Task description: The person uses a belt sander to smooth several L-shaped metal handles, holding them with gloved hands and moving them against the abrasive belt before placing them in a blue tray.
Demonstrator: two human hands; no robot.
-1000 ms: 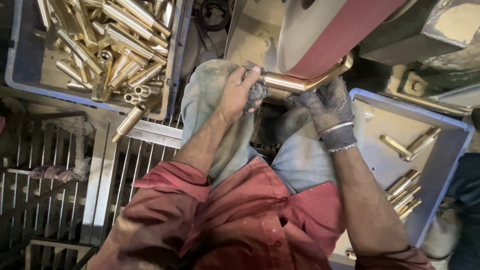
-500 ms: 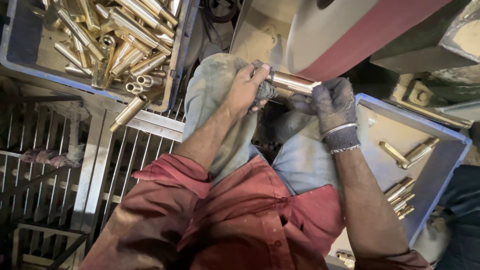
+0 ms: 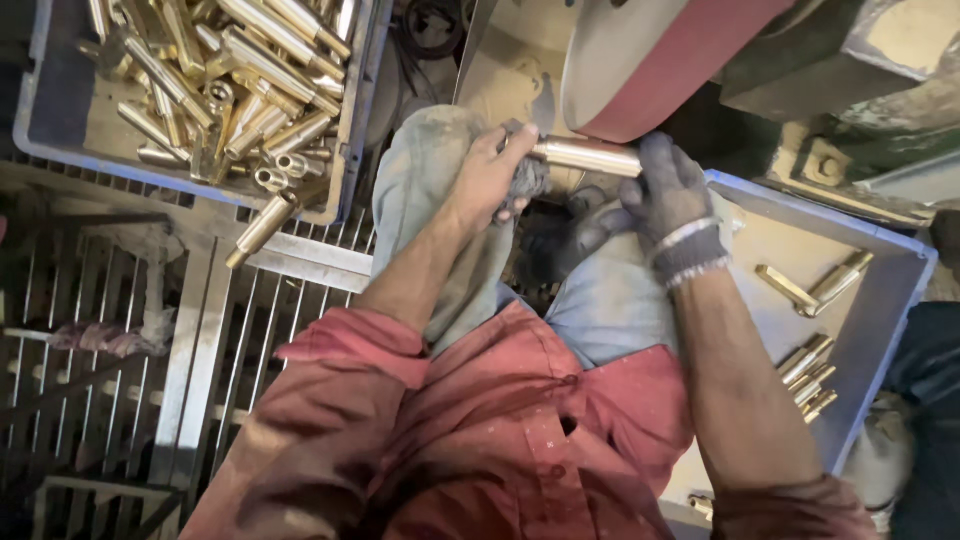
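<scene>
Setting: workshop floor of metal grating (image 3: pixel 120 400), seen from the head camera looking down over a seated person in a red shirt.
Machine: sanding belt (image 3: pixel 680 50), reddish, running over a grey wheel just above the hands.
Workpiece: brass tube (image 3: pixel 585 155), held level with its upper side against the belt's lower edge, one hand at each end so that it stays steady.
Left hand (image 3: pixel 495 175): bare, closed on the tube's left end through a dark rag (image 3: pixel 528 180), likely padding against heat.
Right hand (image 3: pixel 670 195): in a grey glove, closed around the tube's right end.
Left bin (image 3: pixel 350 130): grey-blue, heaped with brass tubes, within the left hand's reach.
Right bin (image 3: pixel 880 300): grey-blue, holds only a few brass pieces (image 3: pixel 810 365).
Stray piece (image 3: pixel 262 228): one brass tube lying on the grating, just outside the left bin.
</scene>
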